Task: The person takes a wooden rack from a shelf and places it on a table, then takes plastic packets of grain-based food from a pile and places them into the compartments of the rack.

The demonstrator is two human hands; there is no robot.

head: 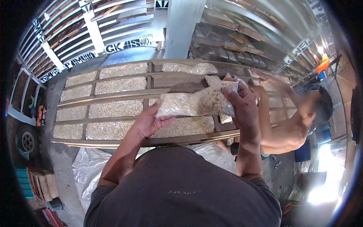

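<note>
Held between my two hands over the wooden frame (124, 96) is a clear plastic bag of pale beans (190, 103), twisted unevenly along its length. My left hand (151, 117) grips its left end, thumb on top and fingers beneath. The right end is pinched in my right hand (241, 99), where the film bunches up. Below the bag, the frame's compartments hold flat bean-filled packs, among them a long one (184, 127) in the front row. Another loose, lumpy bag (189, 68) lies in the back row.
At the right a co-worker (286, 130) reaches over the frame's far end. Slatted racks (122, 17) with painted lettering stand behind, beside a pale post (181, 31). A silvery sheet (90, 170) covers floor below the frame. Crates (42, 184) stand at lower left.
</note>
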